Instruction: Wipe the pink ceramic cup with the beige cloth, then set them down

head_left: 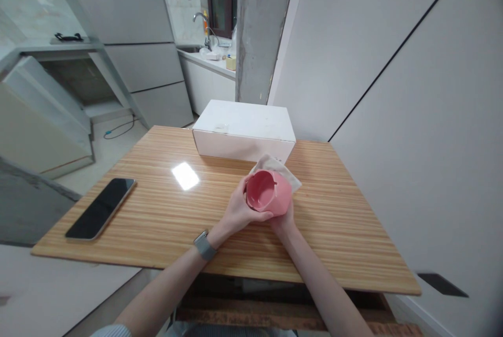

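A pink faceted cup point(281, 198) with notches in its rim is tilted so that its hollow inside faces me, above the middle of the table. My left hand point(245, 206) is closed around the cup's left side, with the thumb along the lower rim. Behind and under the cup is my right hand point(283, 220), its fingers mostly hidden. A white cloth point(290, 175) sticks out behind the cup at the top and right, pressed against it by my right hand. A grey-banded watch point(205, 246) is on my left wrist.
A long white box point(245, 130) lies at the back of the wood-grain table point(346, 232). Near the left edge rests a black-screened phone point(102, 208). An open drawer point(251, 303) shows below the front edge. A pale wall panel point(412, 117) stands close on the right.
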Available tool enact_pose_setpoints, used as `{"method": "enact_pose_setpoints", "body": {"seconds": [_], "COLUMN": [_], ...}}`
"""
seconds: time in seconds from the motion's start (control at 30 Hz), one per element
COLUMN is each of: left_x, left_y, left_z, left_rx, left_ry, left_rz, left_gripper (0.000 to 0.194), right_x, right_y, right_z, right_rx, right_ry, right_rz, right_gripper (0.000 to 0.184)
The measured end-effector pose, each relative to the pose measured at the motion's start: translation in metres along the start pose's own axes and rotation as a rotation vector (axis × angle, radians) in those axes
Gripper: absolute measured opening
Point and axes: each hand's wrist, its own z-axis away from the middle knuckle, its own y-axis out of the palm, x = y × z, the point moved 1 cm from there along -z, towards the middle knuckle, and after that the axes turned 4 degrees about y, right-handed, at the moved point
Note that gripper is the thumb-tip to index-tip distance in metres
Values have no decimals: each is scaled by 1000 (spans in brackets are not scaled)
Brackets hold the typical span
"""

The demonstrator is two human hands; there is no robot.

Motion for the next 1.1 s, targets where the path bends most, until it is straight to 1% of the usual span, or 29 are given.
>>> {"method": "enact_pose_setpoints", "body": {"seconds": [0.1,0.2,0.33,0.43,0.53,0.63,0.7,0.8,0.87,0.97,1.1], "left_x": [-4,-6,-10,-13,-13,-11,-9,-8,-7,-9,-15], "left_y": [0,-2,-10,-17,-20,-18,-14,-10,-9,-10,-11], "left_z": [-1,-2,-4,-6,-8,-9,-8,-7,-6,-5,-4], "left_rx": [-15,-70,-138,-184,-221,-198,-165,-114,-79,-20,48], "left_ry": [140,208,270,361,417,412,399,385,384,365,306], "left_rz": [-134,-288,-457,-590,-685,-703,-694,-670,-660,-640,-548], "left_gripper": [102,108,109,104,97,94,94,96,97,96,91], "right_x": [-4,-6,-3,1,4,2,-1,-5,-6,-2,8], "right_y": [-3,-1,1,3,6,7,5,-3,-7,-8,-1], "right_z": [2,3,3,5,8,8,5,-1,-4,-6,-3], "right_rx": [98,180,189,170,117,51,13,-47,-51,-18,-16], "right_ry": [147,298,438,464,402,263,112,-176,-294,-328,-294], "right_rz": [-36,-79,-136,-156,-134,-87,-26,126,210,263,233], "right_gripper": [27,19,19,26,33,36,38,37,39,40,37]}}
